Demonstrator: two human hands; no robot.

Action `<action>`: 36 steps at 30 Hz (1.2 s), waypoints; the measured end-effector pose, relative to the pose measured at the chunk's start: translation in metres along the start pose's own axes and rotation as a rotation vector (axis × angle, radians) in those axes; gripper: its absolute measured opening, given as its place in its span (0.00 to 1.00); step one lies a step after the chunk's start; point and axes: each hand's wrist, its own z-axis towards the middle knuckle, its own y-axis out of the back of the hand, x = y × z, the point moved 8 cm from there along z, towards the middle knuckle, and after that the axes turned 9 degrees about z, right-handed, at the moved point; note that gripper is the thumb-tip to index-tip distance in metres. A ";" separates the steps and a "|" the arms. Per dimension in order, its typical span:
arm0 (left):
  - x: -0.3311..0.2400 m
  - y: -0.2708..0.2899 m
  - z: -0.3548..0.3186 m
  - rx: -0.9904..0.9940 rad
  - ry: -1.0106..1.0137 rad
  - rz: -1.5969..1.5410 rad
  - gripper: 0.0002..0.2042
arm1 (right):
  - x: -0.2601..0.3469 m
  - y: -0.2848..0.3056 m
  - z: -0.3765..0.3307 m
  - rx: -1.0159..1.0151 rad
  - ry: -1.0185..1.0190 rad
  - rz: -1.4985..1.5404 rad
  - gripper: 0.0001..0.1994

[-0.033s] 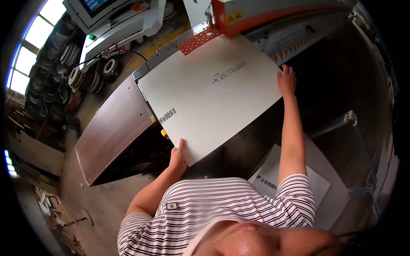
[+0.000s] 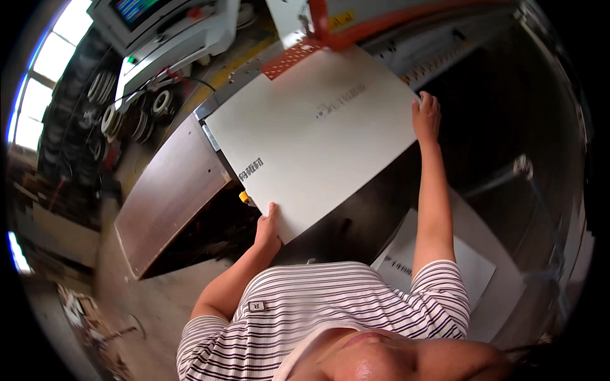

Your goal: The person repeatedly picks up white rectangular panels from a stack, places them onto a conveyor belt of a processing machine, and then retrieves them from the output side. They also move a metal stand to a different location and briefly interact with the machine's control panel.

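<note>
A white board with dark print on its face lies in front of me, its far edge at a perforated orange guard plate of a machine. At the near left corner my left hand grips the board, thumb on top and the other fingers hidden under it. My right hand is closed on the right edge, near the far right corner, fingers pointing away from me.
A brown panel surface extends on the left, beside a yellow knob. Further white boards lie low at right. A control console with a screen stands far left, near shelved rolls. A metal frame stands at right.
The board's near left corner and my left hand have shifted very slightly right and away from me. Both hands keep their grip. The whole view has tilted a little.
</note>
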 end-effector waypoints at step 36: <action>0.364 -0.160 0.037 0.900 0.401 0.906 0.40 | 0.173 0.126 -0.757 -0.831 -2.107 1.074 0.27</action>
